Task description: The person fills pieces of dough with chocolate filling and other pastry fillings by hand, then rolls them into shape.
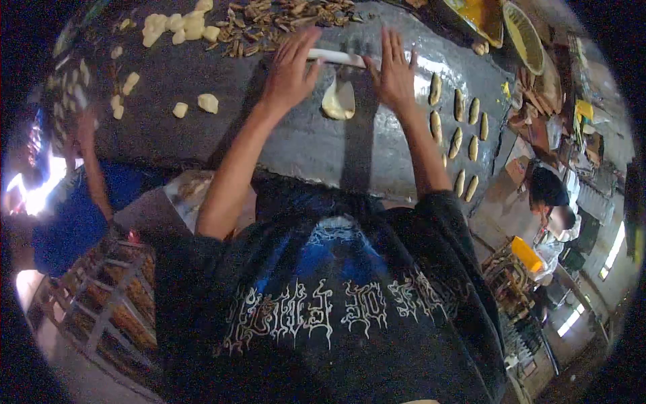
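Note:
A white rolling pin (338,57) lies crosswise on the grey tabletop, between my two hands. My left hand (293,71) is over its left end, with the fingers stretched forward. At the right end is my right hand (394,73), its fingers extended and apart. Below the pin, a flattened piece of pale dough (338,102) hangs toward me on the table, its upper part narrowing up toward the pin. What is under my palms is hidden.
Shaped dough rolls (456,143) stand in rows on the right. Dough lumps (180,27) and brown strips (269,23) lie at the back. Two round containers (523,39) are at the back right. A co-worker's arm (94,161) reaches in at left; another person (552,202) is at far right.

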The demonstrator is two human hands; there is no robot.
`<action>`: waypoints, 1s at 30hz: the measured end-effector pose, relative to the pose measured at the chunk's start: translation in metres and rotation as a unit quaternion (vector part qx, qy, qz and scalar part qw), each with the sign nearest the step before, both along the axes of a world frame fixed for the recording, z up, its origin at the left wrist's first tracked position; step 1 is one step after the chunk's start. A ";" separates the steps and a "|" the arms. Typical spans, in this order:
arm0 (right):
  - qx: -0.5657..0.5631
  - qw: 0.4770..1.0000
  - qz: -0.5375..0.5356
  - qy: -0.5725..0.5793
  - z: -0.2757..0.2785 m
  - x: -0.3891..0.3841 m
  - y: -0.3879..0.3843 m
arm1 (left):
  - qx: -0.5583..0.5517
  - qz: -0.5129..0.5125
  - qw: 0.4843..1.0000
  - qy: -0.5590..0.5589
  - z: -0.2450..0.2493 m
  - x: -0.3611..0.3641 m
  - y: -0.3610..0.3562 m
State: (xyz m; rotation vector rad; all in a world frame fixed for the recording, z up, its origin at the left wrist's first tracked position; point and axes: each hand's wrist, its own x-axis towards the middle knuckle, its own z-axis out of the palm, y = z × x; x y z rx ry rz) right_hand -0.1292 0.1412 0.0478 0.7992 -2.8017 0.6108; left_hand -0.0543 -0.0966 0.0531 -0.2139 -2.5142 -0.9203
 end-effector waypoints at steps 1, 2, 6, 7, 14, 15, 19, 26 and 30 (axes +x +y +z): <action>0.006 1.000 0.028 -0.007 0.014 0.029 0.011 | 0.016 -0.055 0.997 -0.059 -0.008 0.032 0.005; 0.012 0.997 0.040 -0.069 -0.014 0.059 0.028 | 0.031 -0.107 0.987 -0.115 -0.019 0.058 0.013; -0.093 0.978 0.171 -0.070 -0.033 0.122 0.030 | -0.013 -0.103 0.988 -0.116 -0.043 0.105 0.042; -0.122 0.976 0.164 -0.078 -0.032 0.122 0.029 | -0.002 -0.092 0.990 -0.110 -0.046 0.101 0.043; -0.104 0.986 0.088 0.099 -0.040 0.085 0.017 | 0.050 -0.027 0.987 -0.149 -0.045 0.072 0.030; -0.152 0.983 0.004 0.106 -0.047 0.089 0.001 | 0.053 -0.012 0.989 -0.137 -0.044 0.072 0.029; -0.143 0.983 0.066 -0.093 -0.044 0.134 -0.004 | 0.072 0.021 0.987 -0.139 -0.020 0.094 0.069; 0.045 0.995 -0.007 -0.088 -0.037 0.139 -0.020 | -0.134 -0.100 0.961 -0.222 -0.046 0.075 0.067; -0.001 0.990 -0.063 -0.125 -0.032 0.084 -0.032 | -0.214 -0.041 0.953 -0.208 -0.032 0.022 0.057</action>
